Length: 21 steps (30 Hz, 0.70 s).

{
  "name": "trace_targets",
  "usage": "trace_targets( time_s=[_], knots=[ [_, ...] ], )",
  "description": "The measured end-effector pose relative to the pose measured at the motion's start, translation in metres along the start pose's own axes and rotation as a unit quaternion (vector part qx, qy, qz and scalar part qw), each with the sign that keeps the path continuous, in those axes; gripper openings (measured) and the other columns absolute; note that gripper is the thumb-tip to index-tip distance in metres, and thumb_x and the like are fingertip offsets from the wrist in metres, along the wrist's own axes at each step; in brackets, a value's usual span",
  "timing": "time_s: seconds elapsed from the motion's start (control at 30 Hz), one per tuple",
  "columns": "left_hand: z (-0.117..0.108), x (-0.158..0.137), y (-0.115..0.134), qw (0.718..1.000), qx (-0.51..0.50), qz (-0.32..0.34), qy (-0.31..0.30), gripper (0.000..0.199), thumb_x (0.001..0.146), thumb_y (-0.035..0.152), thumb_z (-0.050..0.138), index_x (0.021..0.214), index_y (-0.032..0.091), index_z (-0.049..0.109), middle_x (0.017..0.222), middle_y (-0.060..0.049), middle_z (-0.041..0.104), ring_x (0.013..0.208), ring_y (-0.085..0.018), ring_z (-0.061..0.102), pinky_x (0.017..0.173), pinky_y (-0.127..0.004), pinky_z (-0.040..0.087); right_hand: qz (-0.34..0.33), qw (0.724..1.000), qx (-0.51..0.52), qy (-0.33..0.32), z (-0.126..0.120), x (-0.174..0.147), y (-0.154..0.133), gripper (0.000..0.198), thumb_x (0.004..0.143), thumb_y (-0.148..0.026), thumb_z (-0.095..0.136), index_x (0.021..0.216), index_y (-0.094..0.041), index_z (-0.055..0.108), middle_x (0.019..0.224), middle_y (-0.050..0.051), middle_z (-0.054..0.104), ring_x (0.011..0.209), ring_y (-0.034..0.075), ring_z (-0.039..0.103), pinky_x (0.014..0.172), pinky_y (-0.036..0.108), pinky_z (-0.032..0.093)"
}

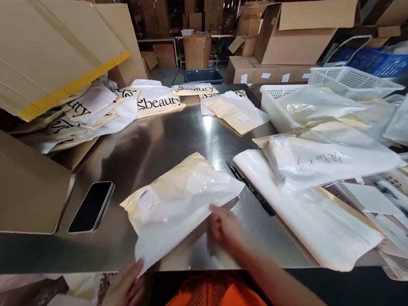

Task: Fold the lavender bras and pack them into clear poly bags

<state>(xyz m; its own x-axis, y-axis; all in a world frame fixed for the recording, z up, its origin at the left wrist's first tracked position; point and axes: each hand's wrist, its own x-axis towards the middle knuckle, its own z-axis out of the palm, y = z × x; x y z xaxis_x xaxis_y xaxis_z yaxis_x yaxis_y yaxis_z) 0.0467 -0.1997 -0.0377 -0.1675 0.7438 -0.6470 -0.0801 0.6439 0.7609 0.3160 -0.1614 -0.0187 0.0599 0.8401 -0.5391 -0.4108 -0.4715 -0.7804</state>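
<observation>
Left hand (123, 288) — pinching the near corner of a cream-and-white plastic mailing bag (185, 201), flat on the brushed-steel table (124, 152). Right hand (224, 227) — closed on its right edge, presumably keeping it taut. White barcode label (148, 200): too small to read. Black-screened rectangular phone (92, 207), left, likely set aside. Farther: glossy white plastic bag (312, 160), handwritten, "x 3" legible; cream-and-white packet (159, 108), printed "sbeauty".

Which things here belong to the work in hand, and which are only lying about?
Apparently part of the job:
- white-and-cream plastic packet
- left hand, right hand at its edges
- shiny steel table beneath

Probably just lying about:
- black-screened rectangular phone
- blue plastic basket
</observation>
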Motion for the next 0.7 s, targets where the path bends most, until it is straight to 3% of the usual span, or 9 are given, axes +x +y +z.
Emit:
trace_targets(
  time_s=[0.07, 0.13, 0.17, 0.23, 0.3, 0.4, 0.5, 0.6, 0.7],
  knots=[
    [-0.016, 0.003, 0.001, 0.998, 0.054, 0.02, 0.0, 0.058, 0.049, 0.067, 0.079, 0.075, 0.02, 0.057, 0.05, 0.007, 0.037, 0.04, -0.009, 0.033, 0.038, -0.021, 0.021, -0.026, 0.997, 0.017, 0.066, -0.042, 0.013, -0.031, 0.043, 0.084, -0.045, 0.052, 0.058, -0.021, 0.027, 0.043, -0.009, 0.026, 0.033, 0.003, 0.023, 0.033, 0.017, 0.014],
    [-0.024, 0.004, 0.007, 0.971, 0.216, 0.105, 0.015, 0.052, 0.064, 0.07, 0.066, 0.062, 0.021, 0.049, 0.048, 0.006, 0.034, 0.041, -0.011, 0.032, 0.042, -0.023, 0.022, -0.03, 0.994, 0.017, 0.099, -0.071, 0.019, -0.049, 0.038, 0.085, -0.038, 0.051, 0.059, -0.021, 0.03, 0.044, -0.007, 0.03, 0.033, 0.004, 0.028, 0.032, 0.017, 0.017],
    [-0.024, 0.003, 0.013, 0.931, 0.324, 0.162, 0.045, 0.051, 0.073, 0.067, 0.058, 0.056, 0.022, 0.043, 0.048, 0.004, 0.034, 0.043, -0.013, 0.035, 0.045, -0.025, 0.025, -0.032, 0.993, 0.014, 0.11, -0.079, 0.019, -0.051, 0.036, 0.085, -0.038, 0.052, 0.06, -0.02, 0.032, 0.045, -0.007, 0.033, 0.034, 0.005, 0.032, 0.032, 0.017, 0.02],
    [-0.015, -0.003, 0.029, 0.821, 0.49, 0.267, 0.124, 0.049, 0.084, 0.058, 0.047, 0.052, 0.023, 0.035, 0.052, -0.001, 0.041, 0.053, -0.019, 0.046, 0.053, -0.029, 0.034, -0.049, 0.991, 0.005, 0.127, -0.082, 0.017, -0.046, 0.034, 0.085, -0.041, 0.055, 0.064, -0.02, 0.038, 0.049, -0.004, 0.042, 0.037, 0.008, 0.042, 0.034, 0.018, 0.031],
    [0.006, -0.015, 0.048, 0.727, 0.565, 0.359, 0.155, 0.042, 0.089, 0.052, 0.043, 0.058, 0.023, 0.043, 0.068, -0.006, 0.054, 0.072, -0.025, 0.056, 0.067, -0.035, 0.042, -0.074, 0.988, -0.005, 0.133, -0.076, 0.013, -0.034, 0.033, 0.081, -0.043, 0.063, 0.072, -0.019, 0.042, 0.058, -0.001, 0.053, 0.047, 0.012, 0.055, 0.04, 0.021, 0.044],
    [0.055, -0.032, 0.068, 0.611, 0.638, 0.468, 0.024, 0.031, 0.093, 0.046, 0.045, 0.086, 0.02, 0.061, 0.092, -0.012, 0.063, 0.091, -0.029, 0.059, 0.08, -0.039, 0.046, -0.12, 0.983, -0.005, 0.138, -0.061, 0.01, -0.017, 0.042, 0.067, -0.033, 0.077, 0.081, -0.022, 0.04, 0.067, -0.004, 0.056, 0.058, 0.014, 0.061, 0.052, 0.028, 0.056],
    [0.101, -0.037, 0.079, 0.506, 0.741, 0.429, -0.104, 0.024, 0.091, 0.031, 0.05, 0.099, 0.015, 0.065, 0.093, -0.015, 0.066, 0.088, -0.032, 0.063, 0.069, -0.039, 0.048, -0.164, 0.975, 0.01, 0.147, -0.054, 0.011, -0.01, 0.051, 0.062, -0.031, 0.08, 0.083, -0.024, 0.033, 0.064, -0.009, 0.048, 0.057, 0.012, 0.056, 0.055, 0.028, 0.058],
    [0.126, -0.032, 0.096, 0.459, 0.775, 0.4, -0.17, 0.023, 0.089, 0.013, 0.045, 0.093, 0.013, 0.068, 0.084, -0.015, 0.068, 0.078, -0.029, 0.067, 0.064, -0.035, 0.046, -0.198, 0.971, -0.002, 0.134, -0.057, 0.013, -0.012, 0.054, 0.063, -0.041, 0.08, 0.081, -0.024, 0.032, 0.067, -0.009, 0.048, 0.057, 0.011, 0.054, 0.05, 0.026, 0.054],
    [0.138, -0.03, 0.116, 0.455, 0.753, 0.437, -0.188, 0.028, 0.095, 0.032, 0.044, 0.091, 0.018, 0.068, 0.082, -0.011, 0.07, 0.076, -0.029, 0.068, 0.066, -0.037, 0.046, -0.244, 0.962, -0.033, 0.122, -0.063, 0.014, -0.017, 0.056, 0.066, -0.048, 0.079, 0.08, -0.024, 0.031, 0.066, -0.008, 0.046, 0.051, 0.01, 0.049, 0.043, 0.023, 0.045]
  ],
)
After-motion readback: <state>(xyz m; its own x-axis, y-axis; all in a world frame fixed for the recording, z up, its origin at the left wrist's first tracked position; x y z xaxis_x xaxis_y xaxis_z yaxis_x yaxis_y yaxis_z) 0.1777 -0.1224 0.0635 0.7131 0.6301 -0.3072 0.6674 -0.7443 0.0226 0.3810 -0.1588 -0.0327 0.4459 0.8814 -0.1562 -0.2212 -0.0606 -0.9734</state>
